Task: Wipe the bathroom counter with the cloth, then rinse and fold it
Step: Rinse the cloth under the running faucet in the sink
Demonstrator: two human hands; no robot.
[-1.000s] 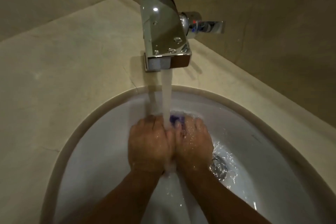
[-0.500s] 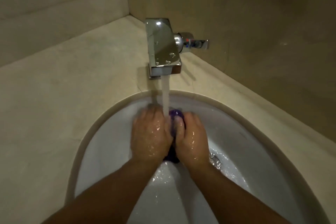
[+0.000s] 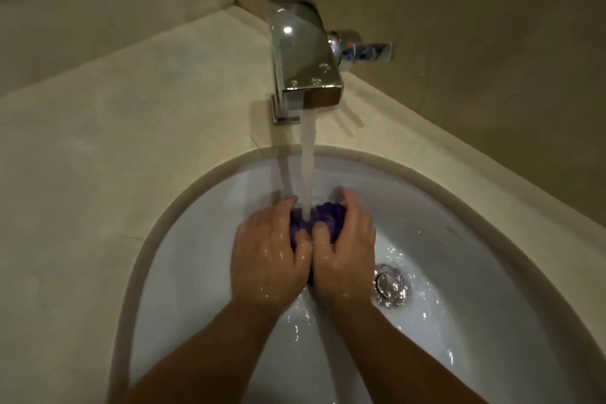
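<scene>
Hands (image 3: 267, 256) (image 3: 344, 249) grip cloth (image 3: 331, 216) (both curled)

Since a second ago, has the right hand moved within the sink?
No: the right hand stays close beside the drain, by the water stream. Only its fingertips have parted from the left hand, baring more cloth.
</scene>
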